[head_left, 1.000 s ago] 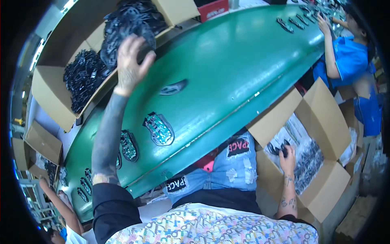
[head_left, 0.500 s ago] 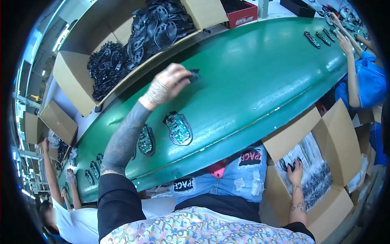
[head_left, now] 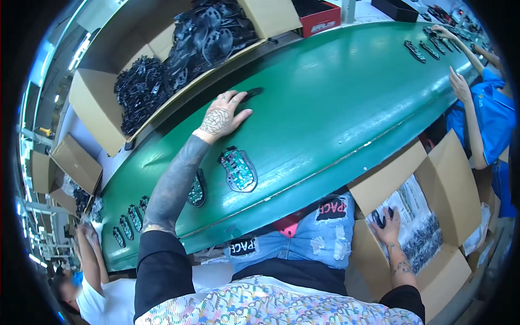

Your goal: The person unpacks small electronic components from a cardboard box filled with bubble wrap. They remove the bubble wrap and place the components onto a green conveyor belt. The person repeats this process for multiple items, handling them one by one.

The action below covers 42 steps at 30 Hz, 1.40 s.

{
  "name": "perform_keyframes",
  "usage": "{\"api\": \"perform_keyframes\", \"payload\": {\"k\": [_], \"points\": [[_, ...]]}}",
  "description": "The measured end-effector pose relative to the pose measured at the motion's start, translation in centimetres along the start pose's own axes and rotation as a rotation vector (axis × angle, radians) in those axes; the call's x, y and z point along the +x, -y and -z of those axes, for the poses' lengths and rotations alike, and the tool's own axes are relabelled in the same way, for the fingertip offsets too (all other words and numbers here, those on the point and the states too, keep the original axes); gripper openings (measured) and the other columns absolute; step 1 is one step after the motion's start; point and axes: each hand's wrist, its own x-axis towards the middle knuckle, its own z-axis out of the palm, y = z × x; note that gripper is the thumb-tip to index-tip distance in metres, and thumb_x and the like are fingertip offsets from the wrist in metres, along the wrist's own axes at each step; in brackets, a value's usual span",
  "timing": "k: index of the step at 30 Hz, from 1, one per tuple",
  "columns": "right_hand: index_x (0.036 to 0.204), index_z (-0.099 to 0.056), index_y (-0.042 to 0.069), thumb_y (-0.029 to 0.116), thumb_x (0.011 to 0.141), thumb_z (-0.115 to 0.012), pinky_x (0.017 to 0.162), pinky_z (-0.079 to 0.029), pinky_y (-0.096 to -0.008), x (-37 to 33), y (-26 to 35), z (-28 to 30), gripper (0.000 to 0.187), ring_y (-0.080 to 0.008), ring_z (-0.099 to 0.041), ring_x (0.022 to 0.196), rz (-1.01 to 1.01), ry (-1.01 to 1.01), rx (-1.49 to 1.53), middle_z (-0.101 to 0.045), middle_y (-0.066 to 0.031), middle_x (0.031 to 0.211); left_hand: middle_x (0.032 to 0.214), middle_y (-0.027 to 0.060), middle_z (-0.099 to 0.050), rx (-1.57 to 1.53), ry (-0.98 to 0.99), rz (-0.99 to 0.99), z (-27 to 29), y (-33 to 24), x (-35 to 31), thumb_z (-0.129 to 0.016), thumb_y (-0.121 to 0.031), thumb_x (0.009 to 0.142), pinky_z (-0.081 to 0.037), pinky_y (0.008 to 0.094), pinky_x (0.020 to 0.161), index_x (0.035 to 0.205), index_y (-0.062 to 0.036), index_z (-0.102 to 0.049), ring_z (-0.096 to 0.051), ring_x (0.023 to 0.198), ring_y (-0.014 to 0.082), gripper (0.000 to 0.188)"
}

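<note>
On the far side of the green belt, my left hand (head_left: 223,115) has its thumb spread apart, with its fingertips against a black plastic part (head_left: 253,93). The part lies close to the belt surface; the fingers partly cover it. Down at the right, my right hand (head_left: 388,226) reaches into an open carton and has its fingers around a small black plastic piece (head_left: 381,218), partly hidden. Nearest my left forearm on the belt is a mouse-shaped black shell with a green circuit board (head_left: 238,169). A similar shell (head_left: 197,189) shows partly behind the arm.
A big carton (head_left: 97,108) of black plastic parts (head_left: 208,38) stands beyond the belt (head_left: 325,108). The right-hand carton (head_left: 454,179) holds printed paper and bagged parts. More boards (head_left: 125,226) lie at left. Co-workers work at the left and right (head_left: 487,103). A red box (head_left: 319,19) stands behind.
My left hand has lowered the black part to the belt and spread its thumb away. My right hand has shifted slightly left in the carton. The right co-worker's hands have moved.
</note>
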Motion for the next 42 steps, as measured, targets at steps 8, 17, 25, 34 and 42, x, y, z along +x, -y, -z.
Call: {"api": "perform_keyframes", "payload": {"k": [8,17,25,34,42], "points": [[0.123,-0.057,0.013,0.043,0.077,-0.073,0.085,-0.049,-0.0464,-0.9,0.9,0.5,0.056,-0.0375,-0.055,0.106,-0.003,0.15,0.014,-0.053,-0.0196,0.121,0.1,0.0148,-0.061,-0.003,0.101,-0.004,0.1,0.8,0.6,-0.063,-0.025,0.088,-0.049,0.0415,0.085,0.115,-0.0069,-0.059,-0.059,0.097,0.0327,0.033],[0.097,-0.062,0.006,0.031,0.085,-0.065,0.073,-0.052,-0.0468,-2.0,-0.6,-0.7,0.027,-0.0389,-0.065,0.079,0.094,0.072,0.099,-0.067,-0.0202,0.086,0.091,0.0178,-0.062,-0.058,0.042,0.017,0.0,0.0,3.2,-0.065,-0.021,0.085,-0.051,0.043,0.079,0.102,-0.0026,-0.058,-0.063,0.088,0.0345,0.026],[0.093,-0.065,0.002,0.027,0.083,-0.067,0.07,-0.053,-0.0439,-2.4,-1.2,2.6,0.026,-0.0371,-0.067,0.075,-0.118,-0.025,0.305,-0.068,-0.0184,0.081,0.074,0.0108,-0.061,0.04,-0.345,-0.247,5.6,-1.6,3.0,-0.063,-0.002,0.079,-0.052,0.0396,0.061,0.11,-0.005,-0.058,-0.062,0.065,0.0278,0.031],[0.095,-0.061,-0.001,0.018,0.087,-0.068,0.068,-0.048,-0.0279,-2.3,3.0,12.8,0.022,-0.013,-0.061,0.075,-0.272,-0.384,0.652,-0.066,-0.0072,0.079,0.124,0.0197,-0.055,0.201,-0.476,0.033,12.0,4.1,3.6,-0.073,-0.027,0.079,-0.045,0.0446,0.096,0.115,-0.0067,-0.063,-0.053,0.115,0.0382,0.042],[0.097,-0.061,0.001,0.006,0.086,-0.067,0.061,-0.047,-0.0217,-2.1,18.7,20.3,0.013,-0.0049,-0.054,0.071,0.208,-0.253,1.035,-0.063,0.0005,0.081,0.129,0.0163,-0.052,-0.138,-0.175,-0.036,12.4,-3.7,-8.4,-0.075,-0.022,0.077,-0.043,0.0444,0.101,0.112,-0.0075,-0.061,-0.05,0.122,0.0358,0.04]]}}
